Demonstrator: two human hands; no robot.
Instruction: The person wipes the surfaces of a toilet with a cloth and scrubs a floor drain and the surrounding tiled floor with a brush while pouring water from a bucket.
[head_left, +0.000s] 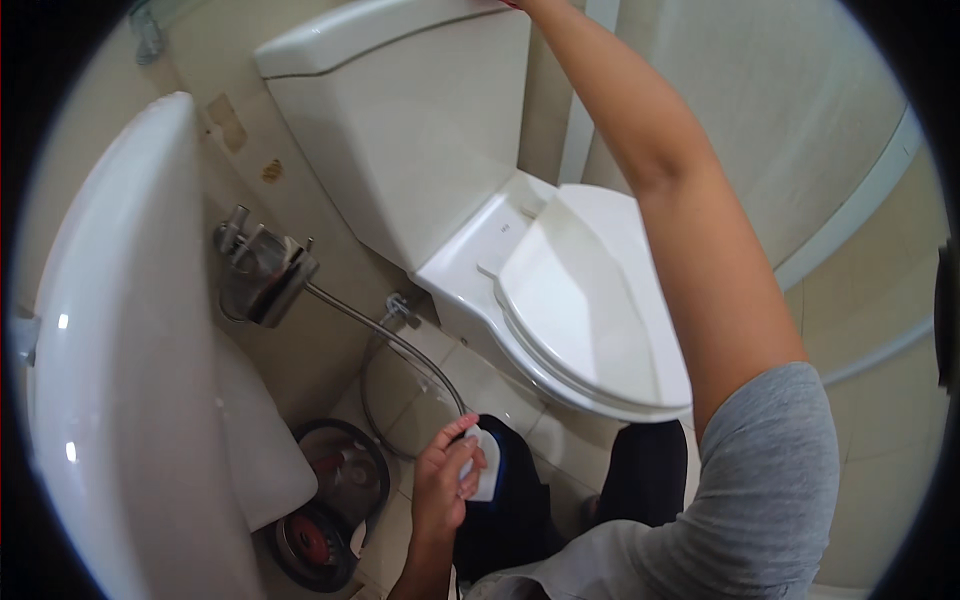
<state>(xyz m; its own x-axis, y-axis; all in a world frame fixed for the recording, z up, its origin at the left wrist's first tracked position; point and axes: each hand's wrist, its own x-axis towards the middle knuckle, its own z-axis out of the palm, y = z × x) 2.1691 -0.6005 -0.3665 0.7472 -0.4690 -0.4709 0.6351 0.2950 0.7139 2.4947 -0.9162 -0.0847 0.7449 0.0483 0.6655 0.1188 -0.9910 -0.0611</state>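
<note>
In my left hand [447, 478] is a white, rounded piece with a blue edge [486, 464], which looks like a small scrub brush; the fingers are closed round it, low in front of my dark-clothed knee. My right arm stretches up past the toilet to the far end of the tank [420, 110]. Only a sliver of my right hand [514, 4] shows at the tank lid [370, 30], and its fingers are cut off by the top edge. The white toilet lid [590, 300] is down over the bowl.
A white washbasin [130, 300] bulges in at the left. On the wall, a metal holder [262, 275] has a flexible metal hose [390, 335] running down near my left hand. Dark round items with red parts [335, 470] lie on the tiled floor. A glass panel stands at right.
</note>
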